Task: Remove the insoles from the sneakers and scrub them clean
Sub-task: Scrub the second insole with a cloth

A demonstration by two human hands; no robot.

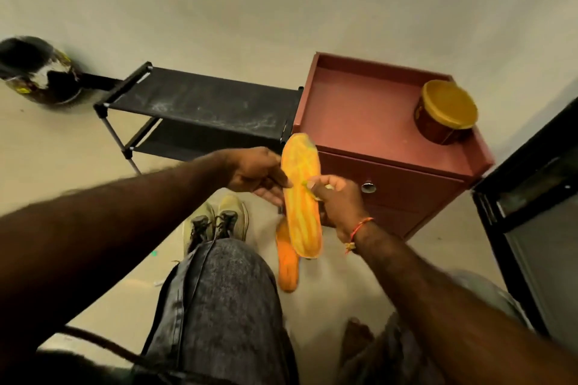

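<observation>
A yellow-orange insole (301, 197) is held up in front of me, toe end pointing away. My left hand (256, 173) holds its left edge near the middle, fingers under it. My right hand (336, 201) grips its right edge, with something small and yellowish pinched against it; I cannot tell what. A second, orange insole (287, 262) lies on the floor below, partly hidden by the held one. Two olive sneakers (215, 222) with dark laces stand side by side on the floor beyond my knee.
A dark red cabinet (375, 122) with a drawer knob stands right, a yellow-lidded tub (447, 111) on top. A black two-tier rack (200, 106) is left of it, a dark helmet (37, 72) far left, a black appliance (538, 216) at the right edge.
</observation>
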